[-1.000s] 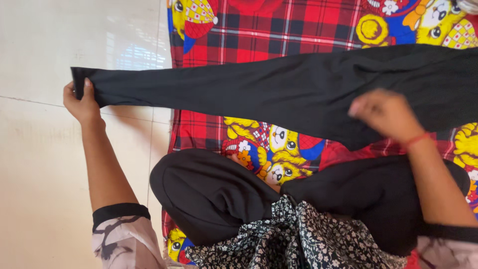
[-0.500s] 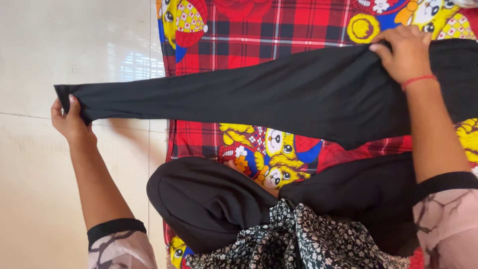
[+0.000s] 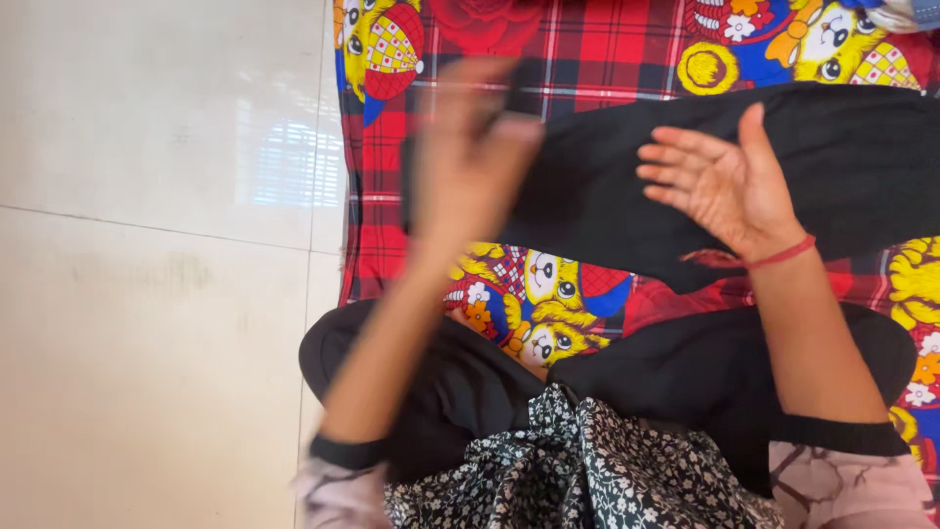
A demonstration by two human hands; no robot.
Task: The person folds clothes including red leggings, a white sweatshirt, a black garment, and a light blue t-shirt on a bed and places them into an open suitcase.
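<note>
Black stretch-fabric garment [image 3: 862,167] lying across red plaid cartoon-print blanket [image 3: 607,49].

I see the right hand [image 3: 720,186] spread, palm up, above it; left hand [image 3: 470,167] blurred at its left edge, grip unreadable; pale tiled floor [image 3: 147,294] left.

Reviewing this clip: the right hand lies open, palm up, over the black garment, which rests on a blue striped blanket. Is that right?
Not quite. The head view shows the right hand open, palm up, over the black garment, but the blanket beneath is red plaid with cartoon bear prints, not blue striped. The rest stands.
</note>
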